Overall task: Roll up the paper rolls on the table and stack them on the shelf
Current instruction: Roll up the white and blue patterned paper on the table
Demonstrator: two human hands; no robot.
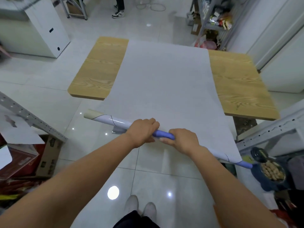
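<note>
My left hand (pixel 143 130): curled round the paper roll (pixel 115 121), 10 o'clock side.
My right hand (pixel 181 140): gripping it too, 4 o'clock side.
Risk: if I turn unevenly, the sheet (pixel 164 79) may wind skewed.

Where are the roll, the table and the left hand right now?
roll (pixel 113 120), head view, on the glossy wound part near its left end.
table (pixel 98 69), head view, on the bare wood at its left end.
left hand (pixel 143 131), head view, on the back of the hand.
</note>
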